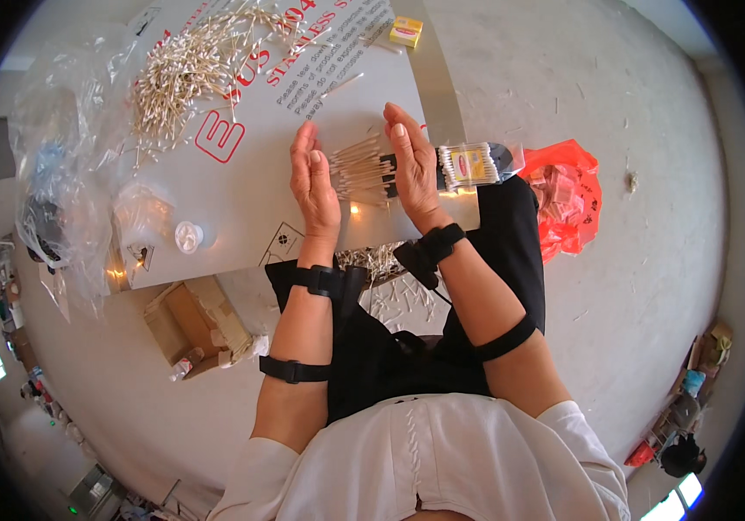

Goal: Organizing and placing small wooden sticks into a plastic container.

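Head view: left hand (314, 184) and right hand (413, 165) raised flat, palms facing each other above the bench (242, 200). Between the palms, a bundle of cotton swabs (360, 169), long axis running left to right, one set of tips against the left palm, the other against the right. Grip of both hands: fingers straight and together, pressed inward on the bundle's ends rather than curled around it. Just right of the right hand, at the bench edge, a packed bundle of swabs with a yellow label (469, 165). Far left on the bench, a loose heap of swabs (186, 74) beside crumpled clear plastic bags (68, 148). On the floor to the right, an orange plastic bag (567, 195).
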Available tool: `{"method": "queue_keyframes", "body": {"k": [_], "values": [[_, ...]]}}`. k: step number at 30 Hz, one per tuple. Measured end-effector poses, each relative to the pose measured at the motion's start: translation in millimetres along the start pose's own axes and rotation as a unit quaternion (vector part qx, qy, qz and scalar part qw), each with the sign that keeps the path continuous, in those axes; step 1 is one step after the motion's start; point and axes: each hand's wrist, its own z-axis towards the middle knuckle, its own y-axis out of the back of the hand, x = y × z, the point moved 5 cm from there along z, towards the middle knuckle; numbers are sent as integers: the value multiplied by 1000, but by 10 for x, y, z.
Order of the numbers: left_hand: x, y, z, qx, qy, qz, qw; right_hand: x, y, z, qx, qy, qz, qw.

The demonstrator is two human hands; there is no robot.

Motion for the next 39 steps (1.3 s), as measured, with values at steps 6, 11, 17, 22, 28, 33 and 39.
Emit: {"method": "queue_keyframes", "body": {"k": [6, 11, 17, 22, 28, 33, 39], "values": [[53, -57, -67, -52, 13, -39, 998, -33, -141, -111, -29, 29, -10, 999], [178, 240, -45, -45, 41, 14, 998, -21, -8, -108, -28, -26, 51, 998], [-171, 36, 175, 18, -37, 467, 883, -23, 161, -178, -37, -23, 26, 999], [-7, 6, 427, 118, 105, 533, 831, 2, 132, -168, -40, -5, 2, 999], [-115, -161, 523, 180, -53, 573, 798, -1, 163, -163, -43, 14, -1, 999], [-128, -263, 624, 227, -157, 593, 757, 19, 142, -164, -30, -7, -7, 1000], [-143, -320, 477, 241, -175, 520, 800, -2, 139, -180, -33, -14, 30, 999]]}}
